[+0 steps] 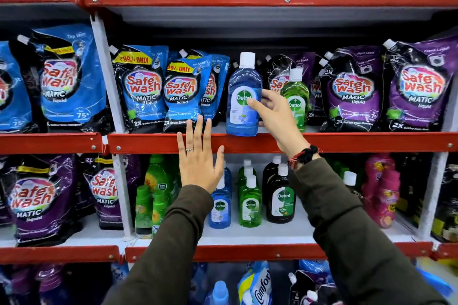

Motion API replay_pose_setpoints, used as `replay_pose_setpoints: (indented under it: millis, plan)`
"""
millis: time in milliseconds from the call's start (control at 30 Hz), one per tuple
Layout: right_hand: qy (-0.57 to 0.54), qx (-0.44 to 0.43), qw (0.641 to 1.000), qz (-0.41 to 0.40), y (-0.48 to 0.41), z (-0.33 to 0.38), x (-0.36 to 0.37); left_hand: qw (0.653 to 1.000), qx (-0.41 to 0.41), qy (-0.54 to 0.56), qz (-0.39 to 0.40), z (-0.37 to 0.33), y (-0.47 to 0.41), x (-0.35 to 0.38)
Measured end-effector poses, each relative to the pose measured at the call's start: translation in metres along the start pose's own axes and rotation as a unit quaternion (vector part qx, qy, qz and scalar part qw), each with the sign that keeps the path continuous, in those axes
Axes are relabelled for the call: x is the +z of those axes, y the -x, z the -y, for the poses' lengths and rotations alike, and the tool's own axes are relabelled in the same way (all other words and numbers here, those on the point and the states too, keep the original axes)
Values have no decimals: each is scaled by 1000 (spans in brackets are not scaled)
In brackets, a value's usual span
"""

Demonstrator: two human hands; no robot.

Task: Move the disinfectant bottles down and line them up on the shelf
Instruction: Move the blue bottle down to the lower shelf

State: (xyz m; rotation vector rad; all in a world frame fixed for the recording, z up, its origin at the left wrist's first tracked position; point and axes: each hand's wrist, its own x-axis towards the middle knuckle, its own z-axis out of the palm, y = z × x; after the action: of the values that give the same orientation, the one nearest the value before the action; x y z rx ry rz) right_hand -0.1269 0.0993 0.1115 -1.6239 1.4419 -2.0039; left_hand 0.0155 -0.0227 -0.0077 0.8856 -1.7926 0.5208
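A person's right hand [273,112] grips a blue bottle [244,96] on the upper shelf [347,142], thumb across the front label and fingers wrapped around the right side. The bottle stands upright at the front of the shelf, its base overlapping the red edge, white cap on top. The left hand [199,156] is raised flat and empty in front of the same red edge, fingers spread and pointing up, a ring [189,149] on one finger. Both arms wear dark olive sleeves [347,218]; a red-and-black band [303,156] circles the right wrist.

Just right of the right hand, partly hidden behind it, stands a green bottle [296,99], also upright with a white cap. Blue pouches [158,89] of liquid detergent fill the shelf to the left of the bottles, and purple pouches [386,89] fill it to the right.

On the lower shelf [247,238], below the hands, more bottles stand in short rows running front to back: blue ones [220,208] behind the left sleeve, green ones [250,203] beside them, and brown ones [281,195] next along. Green spray-style bottles [151,198] stand further left, pink bottles [383,193] further right.
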Motion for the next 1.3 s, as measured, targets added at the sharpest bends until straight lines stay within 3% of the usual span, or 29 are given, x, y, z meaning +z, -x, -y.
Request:
replay_pose_setpoints:
  millis: [267, 467, 767, 1033, 1300]
  plan:
    - [-26, 13, 999, 17, 43, -11, 0, 1000, -8, 27, 6, 0, 21, -15]
    - [-20, 38, 999, 4, 84, -58, 3, 998, -7, 54, 2, 1, 57, -13]
    - [13, 113, 993, 16, 133, -142, 18, 991, -39, 64, 107, 15, 144, 16]
    - [33, 159, 986, 37, 148, -210, 51, 957, -108, 44, 267, 28, 221, 52]
    - [17, 214, 975, 59, 150, -236, 74, 952, -104, 11, 287, 33, 235, 63]
